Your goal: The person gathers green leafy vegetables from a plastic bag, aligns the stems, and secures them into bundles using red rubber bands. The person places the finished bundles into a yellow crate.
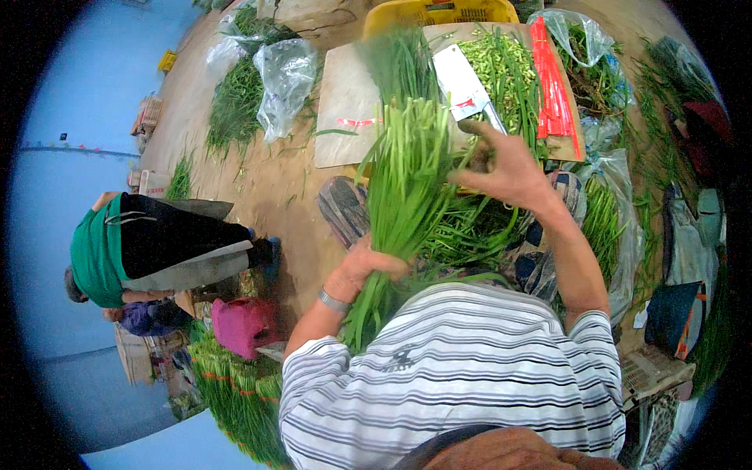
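My left hand (370, 265) is wrapped around a thick bunch of garlic chives (406, 176), holding it upright over my lap, with pale cut ends toward the top. Just right of the bunch, my right hand (501, 163) is open, thumb and fingers curved apart with nothing seen between them. Beyond it lies a cleaver (460, 78) with a broad pale blade on a board (338, 86). Another bundle of greens (401, 63), blurred, is behind the held bunch. Chopped pale green pieces (497, 74) and a stack of red strips (551, 90) cover the board's right side.
Loose greens (478, 235) lie across my lap. Plastic bags of greens (607, 215) stand at the right, and another plastic bag (286, 82) at the far left. A yellow crate (439, 12) is behind the board. At left, a person in green (102, 251) bends over near tied bundles (235, 384).
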A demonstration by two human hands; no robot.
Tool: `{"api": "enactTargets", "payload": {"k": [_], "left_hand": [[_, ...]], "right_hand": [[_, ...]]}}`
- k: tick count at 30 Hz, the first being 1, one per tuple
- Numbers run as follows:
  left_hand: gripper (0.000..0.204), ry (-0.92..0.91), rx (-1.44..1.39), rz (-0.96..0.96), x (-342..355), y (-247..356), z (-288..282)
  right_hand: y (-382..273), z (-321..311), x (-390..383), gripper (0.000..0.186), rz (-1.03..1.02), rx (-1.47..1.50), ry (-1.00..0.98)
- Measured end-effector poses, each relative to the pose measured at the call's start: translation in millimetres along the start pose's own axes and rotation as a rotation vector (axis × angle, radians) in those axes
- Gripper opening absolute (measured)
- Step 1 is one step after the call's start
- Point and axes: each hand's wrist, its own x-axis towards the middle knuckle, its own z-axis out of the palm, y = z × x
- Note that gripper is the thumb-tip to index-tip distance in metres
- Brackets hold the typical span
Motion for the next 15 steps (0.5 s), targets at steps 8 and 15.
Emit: {"api": "enactTargets", "payload": {"k": [8,15], "left_hand": [[0.068,0.050,0.355,0.126,-5,-16,8],[0.059,0.137,0.360,0.196,-1,-14,21]], "right_hand": [[55,52,15,0.039,-0.238,0.321,0.089],[29,55,19,0.026,0.178,0.856,0.305]]}}
